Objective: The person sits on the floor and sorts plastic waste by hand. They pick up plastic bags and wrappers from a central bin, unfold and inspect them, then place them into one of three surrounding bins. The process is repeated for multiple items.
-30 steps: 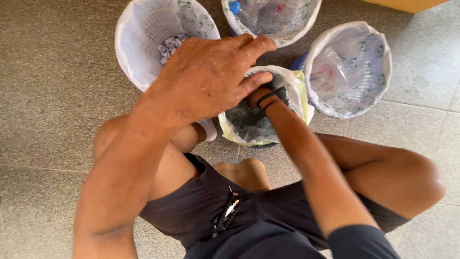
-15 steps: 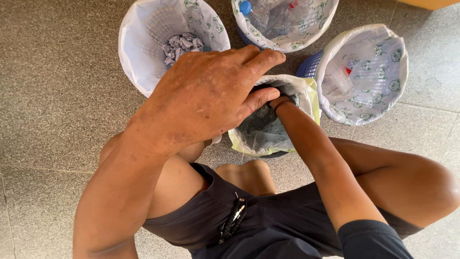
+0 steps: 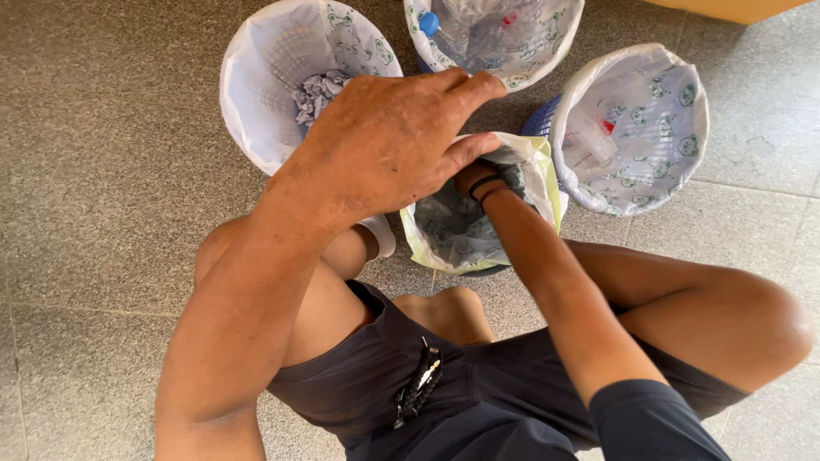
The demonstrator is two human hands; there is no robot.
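A person is sitting on a speckled tile floor (image 3: 102, 171), knees spread, working over a small bin lined with a pale yellow bag (image 3: 478, 222) that is standing between the legs. The left hand (image 3: 393, 141) is hovering palm down over the bag's rim at about ten o'clock, fingers stretched out together, the thumb touching the bag's upper edge; it is grasping nothing that can be seen. The right hand (image 3: 475, 177) is reaching down into the bag from five o'clock, two dark bands (image 3: 487, 188) circling the wrist; most of it is hidden under the left hand, so whether it is clenched or loose cannot be told.

Three more baskets lined with white printed bags are ringing the small bin. The left basket (image 3: 256, 94), at eleven o'clock, is holding crumpled paper (image 3: 314, 90). The top basket (image 3: 547, 51), at twelve o'clock, is holding clear plastic bottles, one with a blue cap (image 3: 429, 23). The right basket (image 3: 675, 111), at two o'clock, is holding a clear plastic container (image 3: 591, 135), and its blue wall is touching the yellow bag. A bunch of keys (image 3: 420, 384) is hanging at the waist of the person's dark shorts (image 3: 478, 410).
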